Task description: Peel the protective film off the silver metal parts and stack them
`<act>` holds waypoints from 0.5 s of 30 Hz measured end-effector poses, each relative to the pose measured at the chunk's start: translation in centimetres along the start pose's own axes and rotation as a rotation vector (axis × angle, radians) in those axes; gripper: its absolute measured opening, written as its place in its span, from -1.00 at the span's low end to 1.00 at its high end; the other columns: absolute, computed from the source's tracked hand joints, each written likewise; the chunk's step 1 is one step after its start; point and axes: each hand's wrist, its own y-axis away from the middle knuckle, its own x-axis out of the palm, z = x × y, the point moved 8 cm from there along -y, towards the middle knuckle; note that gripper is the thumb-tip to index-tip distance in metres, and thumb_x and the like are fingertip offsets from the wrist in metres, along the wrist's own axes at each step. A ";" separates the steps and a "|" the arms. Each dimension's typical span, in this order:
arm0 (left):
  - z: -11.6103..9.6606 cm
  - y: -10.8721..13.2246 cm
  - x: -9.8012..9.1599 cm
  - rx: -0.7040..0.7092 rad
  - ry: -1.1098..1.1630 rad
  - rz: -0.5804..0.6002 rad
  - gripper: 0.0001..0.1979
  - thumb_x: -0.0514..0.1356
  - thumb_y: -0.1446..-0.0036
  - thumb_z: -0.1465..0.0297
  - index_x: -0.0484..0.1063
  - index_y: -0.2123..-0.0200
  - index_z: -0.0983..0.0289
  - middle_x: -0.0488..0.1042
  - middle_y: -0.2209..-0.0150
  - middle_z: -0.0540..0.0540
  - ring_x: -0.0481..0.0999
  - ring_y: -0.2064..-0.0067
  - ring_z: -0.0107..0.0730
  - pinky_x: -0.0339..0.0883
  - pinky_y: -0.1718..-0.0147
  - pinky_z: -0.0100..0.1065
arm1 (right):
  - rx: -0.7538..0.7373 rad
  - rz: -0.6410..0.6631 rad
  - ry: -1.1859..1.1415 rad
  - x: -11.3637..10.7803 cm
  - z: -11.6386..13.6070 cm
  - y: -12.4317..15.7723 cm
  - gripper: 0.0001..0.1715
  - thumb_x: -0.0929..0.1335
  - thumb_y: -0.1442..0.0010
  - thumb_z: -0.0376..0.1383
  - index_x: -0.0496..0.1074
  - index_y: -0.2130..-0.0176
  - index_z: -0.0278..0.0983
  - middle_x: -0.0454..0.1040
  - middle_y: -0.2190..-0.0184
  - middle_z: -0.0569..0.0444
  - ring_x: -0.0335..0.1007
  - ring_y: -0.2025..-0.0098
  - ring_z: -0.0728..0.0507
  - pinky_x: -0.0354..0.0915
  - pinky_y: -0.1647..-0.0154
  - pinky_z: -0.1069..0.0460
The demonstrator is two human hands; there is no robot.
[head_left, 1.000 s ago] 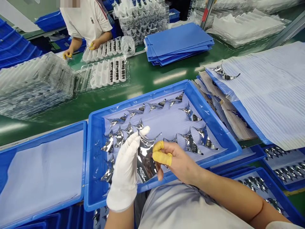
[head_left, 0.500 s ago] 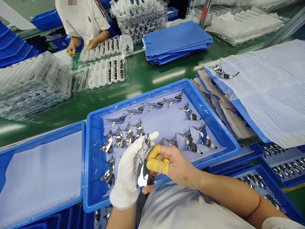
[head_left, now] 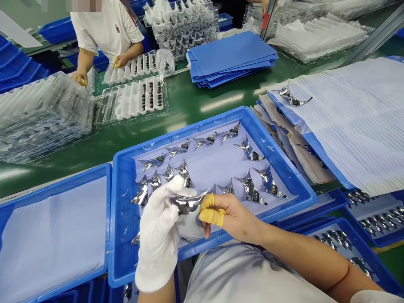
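Note:
My left hand (head_left: 160, 229), in a white glove, is closed on a mirror-shiny chrome part (head_left: 188, 205) with curved, pointed ends. My right hand (head_left: 222, 214), with yellow finger cots on thumb and forefinger, pinches the part's right end. Below the dark curved edge lies a pale greyish area; whether it is a reflection or thin film I cannot tell. Both hands are above the front of a blue tray (head_left: 186, 135) lined with white sheet. Similar chrome parts (head_left: 249, 188) lie in it around the sides, some hidden behind my left hand.
A second blue tray (head_left: 57, 227) with a white liner stands at left. Blue sheets (head_left: 233, 54) are stacked behind. At right, a white-covered stack (head_left: 353, 113) carries one chrome part (head_left: 292, 94). Across the bench a co-worker (head_left: 109, 31) handles white partitioned trays (head_left: 135, 99).
The chrome part has turned from upright to lying nearly level between my hands. My left hand has shifted slightly left and turned. The co-worker's hand at the left has moved further left.

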 end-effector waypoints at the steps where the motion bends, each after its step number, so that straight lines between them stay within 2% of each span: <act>1: -0.6 0.1 0.1 0.044 -0.001 0.024 -0.66 0.33 -0.09 0.29 0.56 0.03 0.08 0.61 0.19 0.07 0.61 0.19 -0.21 0.54 0.22 -0.27 | -0.024 -0.001 0.028 -0.3 0.0 -0.1 -0.51 0.44 -0.13 0.04 0.35 0.44 -0.32 0.36 0.49 0.17 0.39 0.51 0.04 0.35 0.44 0.12; 4: -1.7 0.4 0.1 0.150 -0.054 0.071 -0.66 0.36 -0.05 0.36 0.57 0.05 0.07 0.61 0.12 0.03 0.60 0.10 -0.20 0.51 0.09 -0.24 | -0.058 0.025 0.038 -0.6 -0.3 -0.5 -0.51 0.44 -0.13 0.06 0.38 0.42 -0.32 0.38 0.45 0.13 0.38 0.46 0.03 0.37 0.37 0.09; 8: -1.7 0.8 -0.6 0.176 -0.110 0.036 -0.66 0.33 -0.10 0.39 0.56 0.02 0.06 0.59 0.04 0.02 0.56 0.01 -0.24 0.47 0.01 -0.28 | -0.110 0.049 0.062 -0.8 -0.1 -0.6 -0.54 0.43 -0.16 0.03 0.42 0.39 -0.33 0.38 0.44 0.12 0.35 0.42 0.02 0.37 0.32 0.07; 13: -0.6 0.5 -1.2 0.004 -0.091 -0.069 -0.71 0.32 -0.11 0.37 0.59 0.06 0.10 0.62 0.07 0.04 0.59 0.06 -0.26 0.48 0.08 -0.37 | -0.364 0.056 0.342 -0.1 3.0 0.5 -0.82 0.37 -0.27 -0.28 0.47 0.35 -0.32 0.43 0.43 0.11 0.34 0.37 0.01 0.31 0.25 0.09; 15: -0.5 0.2 -0.7 -0.056 -0.046 -0.079 -0.69 0.35 -0.07 0.35 0.59 0.07 0.14 0.63 0.10 0.07 0.62 0.11 -0.22 0.50 0.10 -0.31 | -0.362 0.041 0.360 0.0 3.3 0.8 -0.84 0.36 -0.26 -0.32 0.45 0.37 -0.32 0.42 0.44 0.11 0.32 0.39 0.02 0.30 0.29 0.11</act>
